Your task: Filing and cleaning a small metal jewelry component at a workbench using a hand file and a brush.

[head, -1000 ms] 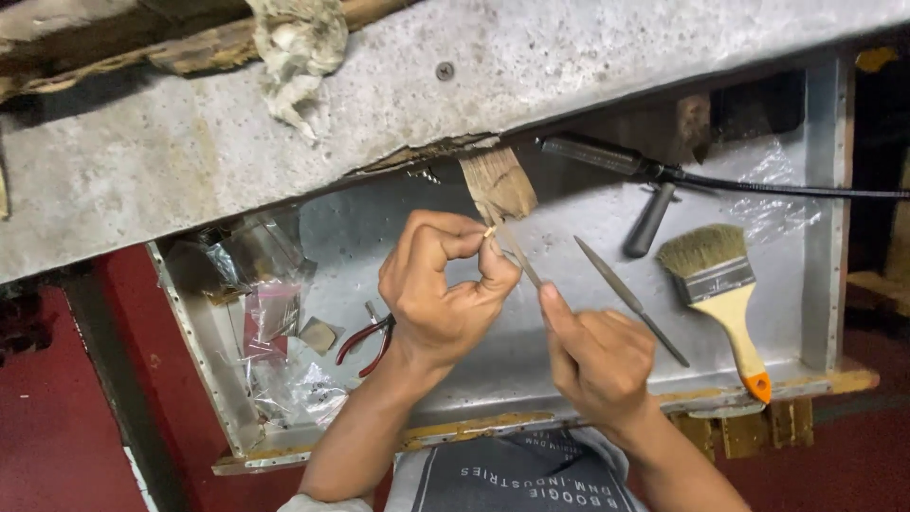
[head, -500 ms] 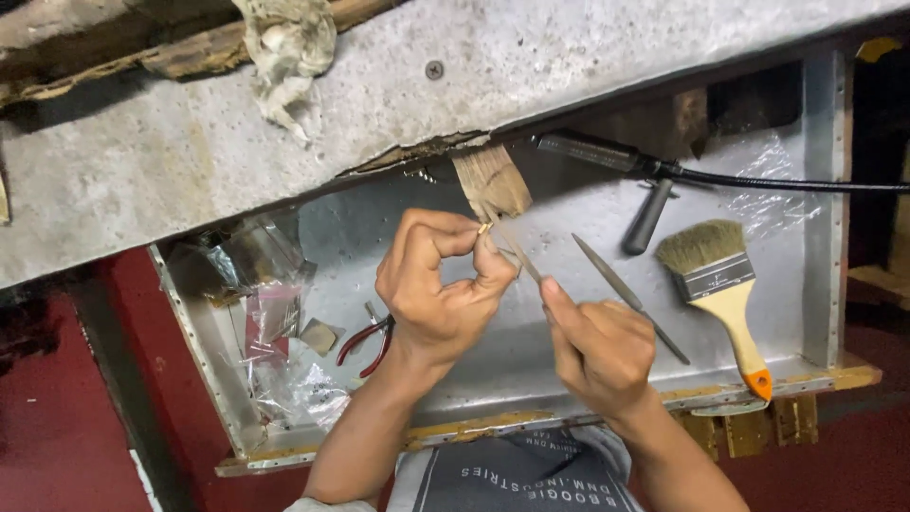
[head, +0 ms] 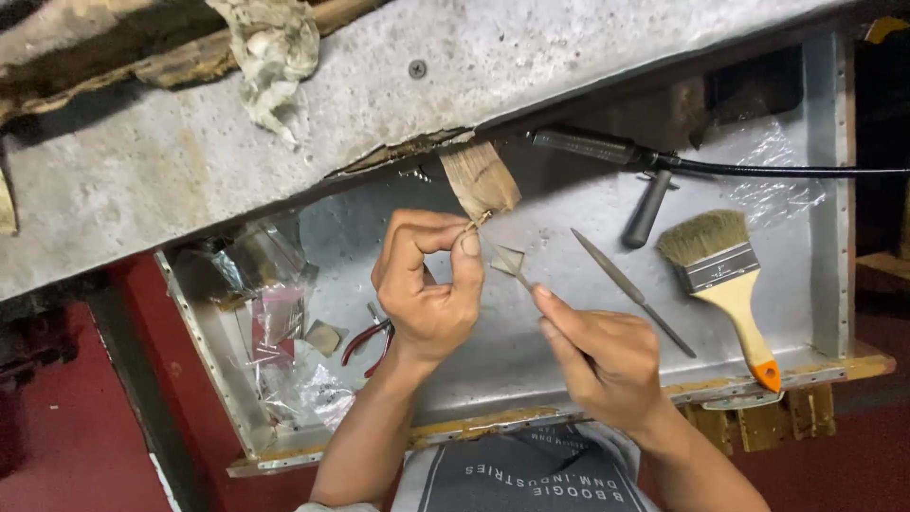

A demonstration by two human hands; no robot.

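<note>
**Small piece pinched above the metal tray, thin tool laid to it**

At the far left of the metal tray [head: 825, 190] lie crumpled clear plastic bags [head: 284, 313]; just to their right rest red-handled pliers [head: 365, 339], near the left wrist.

The left hand [head: 427, 284] is raised over the tray's middle. Its thumb and forefinger are pressed together on a tiny pale piece [head: 477, 224], which sits at the hand's 1 o'clock, just below a worn wooden block [head: 481, 180] that juts from under the grey desk [head: 142, 161] edge.

From that piece a thin metal tool [head: 512, 267] slants down toward 5 o'clock, its long axis running from 11 to 5, tip up at the piece, lower end vanishing into the right hand [head: 602, 356]. The right fingers are closed round the tool, forefinger stretched along it.

Right of the hands, a slender file [head: 630, 292] lies on the tray on the same 11-to-5 slant, then a black-corded rotary handpiece [head: 588, 147] at the tray's 12 o'clock, and a flat paintbrush [head: 725, 280], bristles up, orange-tipped handle toward 5 o'clock.

Compared with half a second ago, both hands hold nearly the same pose; grip and tool angle look unchanged.
</note>
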